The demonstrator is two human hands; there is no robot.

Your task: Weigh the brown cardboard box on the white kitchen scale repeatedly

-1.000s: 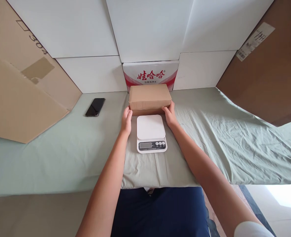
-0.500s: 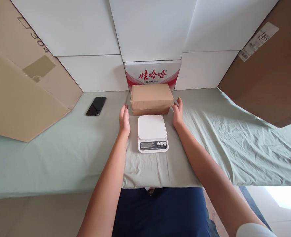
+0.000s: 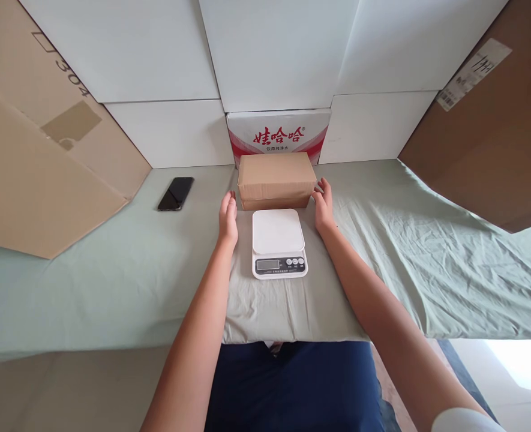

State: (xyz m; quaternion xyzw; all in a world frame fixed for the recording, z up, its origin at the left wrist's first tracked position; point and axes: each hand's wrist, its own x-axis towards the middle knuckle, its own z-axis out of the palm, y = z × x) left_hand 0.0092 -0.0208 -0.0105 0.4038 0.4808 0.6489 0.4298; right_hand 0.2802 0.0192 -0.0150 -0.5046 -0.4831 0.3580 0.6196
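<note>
brown cardboard makes up the small box (image 3: 276, 179) that sits on the pale green cloth (image 3: 112, 282) covering the table, just behind a white kitchen scale (image 3: 279, 242). the box lies flat with its long side facing the person, and its near edge is just beside the far edge of the scale's empty weighing plate.

the left hand (image 3: 228, 219) rests on its edge on the cloth to the left of the scale, fingers straight and together, pointing at the box's left end; the fingertips are just short of the box, and a thin gap shows there. the right hand (image 3: 323, 205) stands the same way at the box's right end, fingers slightly spread and curved, the tips right at the box's corner; whether they touch it cannot be told. both hands are open and hold nothing.

behind the box stands a white carton with red characters (image 3: 278, 137), against a wall of white panels (image 3: 274, 54). a black phone (image 3: 176, 193) lies on the cloth well to the left. large cardboard sheets lean in at the left (image 3: 35, 162) and at the right (image 3: 485, 144), the right one bearing a white label (image 3: 474, 73).
</note>
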